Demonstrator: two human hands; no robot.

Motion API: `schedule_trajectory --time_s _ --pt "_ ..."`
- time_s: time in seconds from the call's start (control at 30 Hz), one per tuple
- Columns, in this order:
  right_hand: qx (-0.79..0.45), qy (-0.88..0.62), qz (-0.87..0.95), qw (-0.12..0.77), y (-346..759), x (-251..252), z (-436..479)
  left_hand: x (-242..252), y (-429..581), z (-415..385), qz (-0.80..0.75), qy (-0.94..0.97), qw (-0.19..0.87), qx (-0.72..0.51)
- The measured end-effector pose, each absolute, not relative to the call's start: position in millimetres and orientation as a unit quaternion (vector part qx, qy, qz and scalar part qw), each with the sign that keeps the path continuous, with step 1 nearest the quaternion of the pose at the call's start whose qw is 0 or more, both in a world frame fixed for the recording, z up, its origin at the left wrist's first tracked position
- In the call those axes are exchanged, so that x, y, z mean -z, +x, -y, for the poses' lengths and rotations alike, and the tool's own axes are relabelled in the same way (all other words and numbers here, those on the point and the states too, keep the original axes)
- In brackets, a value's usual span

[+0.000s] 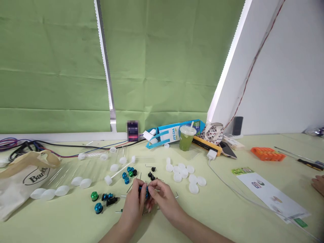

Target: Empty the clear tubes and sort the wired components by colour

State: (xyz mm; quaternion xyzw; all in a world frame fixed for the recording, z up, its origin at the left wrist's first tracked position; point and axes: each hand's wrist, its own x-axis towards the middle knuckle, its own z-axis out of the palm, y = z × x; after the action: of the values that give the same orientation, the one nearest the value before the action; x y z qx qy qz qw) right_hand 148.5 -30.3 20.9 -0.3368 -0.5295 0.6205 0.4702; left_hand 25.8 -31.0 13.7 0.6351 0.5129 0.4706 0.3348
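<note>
My left hand (137,199) and my right hand (162,199) meet low in the middle of the head view. Both have their fingers closed round a small blue and black metal part (144,192), mostly hidden by the fingers. Left of them lie a green knob-like part (94,196), a blue one (98,208), a longer blue and black part (107,196) and a black one (111,201). Just beyond the hands are a cluster of blue, green and black pieces (130,172) and several small black pieces (152,176). Thin L-shaped metal keys (177,195) lie around and partly under my hands.
White round caps (184,172) lie right of centre; clear tubes with white caps (76,172) lie left beside a cloth bag (17,189). A green drink cup (186,138) stands behind. A white cable (227,185) crosses the right side. Another person's hand (318,184) shows far right.
</note>
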Motion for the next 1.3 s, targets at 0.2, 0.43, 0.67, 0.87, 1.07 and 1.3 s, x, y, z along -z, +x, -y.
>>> schedule_trajectory --time_s 0.2,0.43,0.67,0.87,1.07,1.3 --pt "-0.597 -0.322 0.546 0.493 151.8 -21.7 32.0 -20.0 27.3 31.0 -0.503 0.634 0.29 -0.511" --pt "-0.62 -0.329 0.536 0.468 148.9 -17.5 28.9 -7.9 24.2 26.5 -0.518 0.64 0.307 -0.477" --pt "-0.616 -0.328 0.539 0.472 151.8 -20.2 30.8 -12.0 24.9 27.3 -0.511 0.652 0.306 -0.469" --pt "-0.62 -0.314 0.529 0.487 151.3 -21.0 31.1 -12.4 24.5 26.0 -0.524 0.644 0.308 -0.464" --pt "-0.628 -0.336 0.529 0.462 152.5 -24.3 28.0 -10.3 29.0 27.2 -0.491 0.617 0.378 -0.485" --pt "-0.633 -0.328 0.507 0.484 161.4 -25.7 22.2 -18.5 33.3 27.8 -0.385 0.555 0.523 -0.519"
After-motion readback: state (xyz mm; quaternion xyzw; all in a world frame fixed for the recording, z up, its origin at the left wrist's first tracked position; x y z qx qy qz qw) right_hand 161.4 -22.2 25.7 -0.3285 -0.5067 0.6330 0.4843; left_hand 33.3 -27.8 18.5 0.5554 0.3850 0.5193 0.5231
